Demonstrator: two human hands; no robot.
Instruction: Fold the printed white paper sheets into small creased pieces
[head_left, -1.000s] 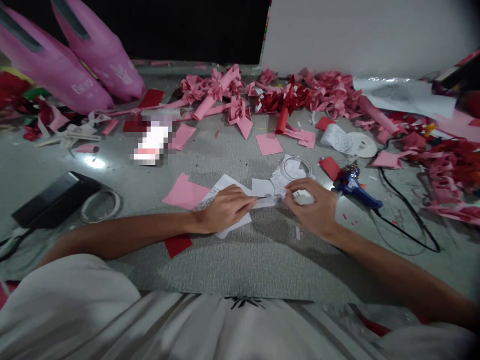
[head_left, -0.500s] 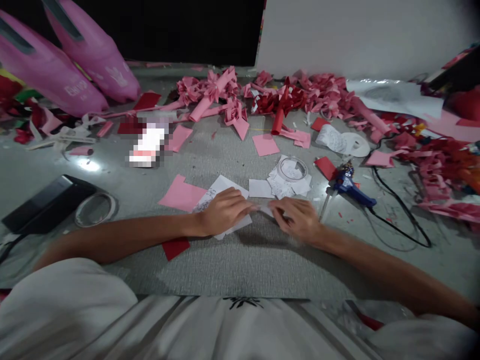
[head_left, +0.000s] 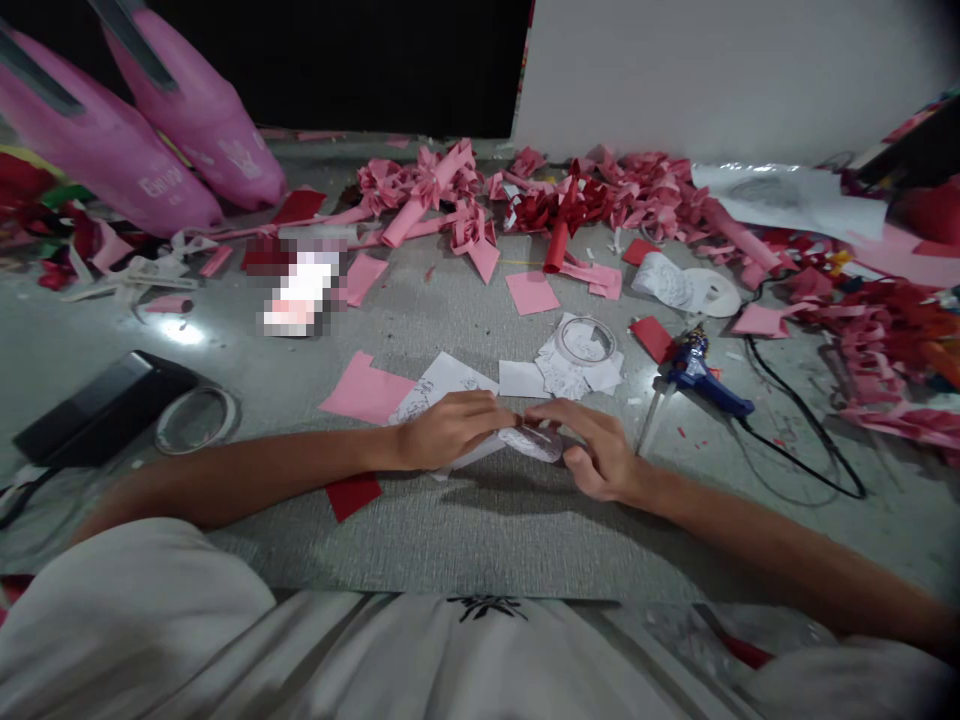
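Observation:
A small piece of white paper [head_left: 531, 443] with dark line drawings bends between my hands, just above the table. My left hand [head_left: 454, 430] is closed, its fingertips pinching the paper's upper left edge. On the other side, my right hand [head_left: 604, 452] has its index fingertip on the top edge and its thumb lower, near the right edge. Under my left hand lies a larger white sheet with drawings [head_left: 444, 385], overlapping a pink paper piece [head_left: 367, 392]. A red paper square [head_left: 354, 497] is partly hidden by my left forearm.
White paper scraps [head_left: 570, 378] lie beyond my hands with a tape roll [head_left: 587, 341] on top. A blue glue gun [head_left: 705, 380] with a cord lies right. Pink paper strips [head_left: 660, 195] line the back. A black box [head_left: 101, 405] and another tape roll [head_left: 196, 420] are left.
The paper between my hands has turned so its drawn face shows, bent into a curve. My right hand's thumb has moved down, away from its index finger.

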